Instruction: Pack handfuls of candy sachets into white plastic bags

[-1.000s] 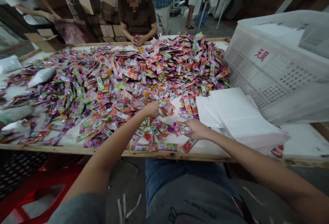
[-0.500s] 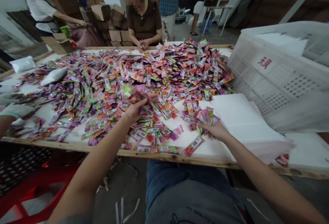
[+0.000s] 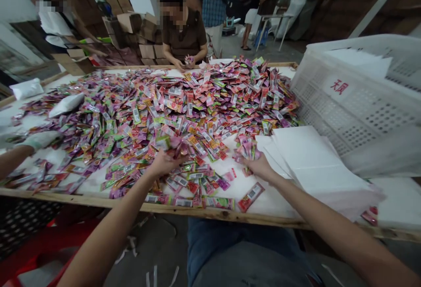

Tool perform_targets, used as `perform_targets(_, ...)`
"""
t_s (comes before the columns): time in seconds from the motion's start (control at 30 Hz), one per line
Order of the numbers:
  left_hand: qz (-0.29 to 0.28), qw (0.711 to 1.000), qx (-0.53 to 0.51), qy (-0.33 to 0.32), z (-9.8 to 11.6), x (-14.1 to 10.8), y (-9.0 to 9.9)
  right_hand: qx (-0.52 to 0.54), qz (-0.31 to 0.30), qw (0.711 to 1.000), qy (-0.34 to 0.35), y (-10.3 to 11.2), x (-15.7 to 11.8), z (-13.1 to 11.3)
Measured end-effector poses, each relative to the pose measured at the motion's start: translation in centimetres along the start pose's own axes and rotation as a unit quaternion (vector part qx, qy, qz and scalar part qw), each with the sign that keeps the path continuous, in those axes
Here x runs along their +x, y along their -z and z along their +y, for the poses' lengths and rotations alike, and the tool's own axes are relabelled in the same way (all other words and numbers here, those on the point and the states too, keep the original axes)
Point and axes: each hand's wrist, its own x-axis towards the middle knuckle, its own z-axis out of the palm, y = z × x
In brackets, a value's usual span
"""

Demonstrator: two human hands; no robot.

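Note:
My left hand (image 3: 163, 163) is closed around several small printed snack packets (image 3: 163, 142), low over the loose packets near the middle of the table; its fingertips are partly hidden. To the right, my right hand (image 3: 259, 167) grips a fanned bunch of snack packets (image 3: 246, 147) above the white tabletop, beside a stack of white sheets (image 3: 296, 153). A large heap of pink, purple, green and orange packets (image 3: 210, 91) spreads behind both hands. One red packet (image 3: 251, 196) lies apart by the table's front edge.
A white perforated crate (image 3: 348, 111) stands at the right. The table's wooden rim (image 3: 230, 215) runs in front of me. A co-worker's gloved hand (image 3: 42, 139) is at the left, and another person (image 3: 184, 32) handles packets across the table. White pouches (image 3: 66, 105) lie on the left.
My left hand has moved left and nearer to me with its packets. My right hand has shifted slightly left, its bunch now more upright. The co-worker's gloved hand moved right.

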Motion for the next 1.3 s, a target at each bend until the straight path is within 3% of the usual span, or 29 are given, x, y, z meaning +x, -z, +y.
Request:
perform_targets(0.1,-0.085,0.973,0.175,-0.127,0.6,4.3,-0.3,-0.039,0.029,0.998,0.039,-3.1,2.3,-3.3)
perform_targets(0.2,-0.166,0.914,0.330,-0.166,1.1,7.2,-2.4,-0.128,-0.007,0.988,0.088,-7.2,3.9,-5.3)
perform_targets(0.3,-0.168,0.893,0.383,-0.164,0.8,7.6,-4.4,-0.183,-0.047,0.979,0.080,-9.4,4.7,-5.0)
perform_targets(0.4,-0.154,0.892,0.378,-0.193,-0.1,6.5,-5.0,-0.170,-0.069,0.981,0.058,-8.8,4.6,-3.7)
perform_targets(0.5,-0.119,0.891,0.359,-0.253,-1.4,5.0,-4.3,-0.152,-0.074,0.985,0.043,-6.9,3.8,-3.3)
perform_targets(0.67,0.066,0.877,0.274,-0.390,-3.7,1.7,-2.9,-0.091,-0.058,0.994,-0.019,-4.4,1.8,-4.1)
perform_targets(0.73,0.129,0.874,0.230,-0.409,-3.8,0.2,-2.6,-0.060,-0.055,0.996,-0.041,-4.2,1.3,-4.1)
perform_targets(0.87,0.209,0.859,0.183,-0.431,-2.6,-2.5,-2.0,-0.045,-0.085,0.995,-0.022,-4.7,1.3,-3.2)
perform_targets(1.0,0.237,0.844,0.175,-0.448,-1.0,-3.9,-1.8,-0.051,-0.106,0.992,-0.039,-4.5,1.6,-3.1)
perform_targets(1.17,0.238,0.849,0.155,-0.445,-0.9,-4.2,-2.3,-0.012,-0.024,0.999,-0.023,-3.4,1.6,-4.2)
perform_targets(1.3,0.239,0.853,0.144,-0.440,-1.4,-3.9,-2.8,-0.086,-0.062,0.993,0.043,-5.7,1.1,-3.5)
